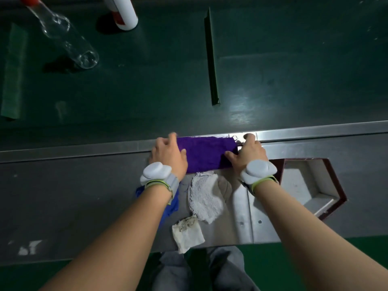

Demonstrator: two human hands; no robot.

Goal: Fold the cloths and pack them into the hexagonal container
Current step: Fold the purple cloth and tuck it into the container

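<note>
A purple cloth [206, 153] lies flat on the grey metal table [73, 196], folded into a wide strip against the far rail. My left hand [168, 154] grips its left end and my right hand [246, 154] grips its right end. A crumpled white cloth [204, 197] lies just in front of it. A blue cloth [171, 204] is partly hidden under my left wrist. A small stained white cloth [188, 233] sits near the front edge. The hexagonal container [336, 181], dark red outside and white inside, stands open to the right of my right wrist.
Beyond the metal rail [315, 128] runs a dark green belt with a raised divider strip [212, 59]. A clear glass bottle [67, 36] and a white tube with red markings [123, 13] stand at the far left. A green tape strip [13, 72] lies further left.
</note>
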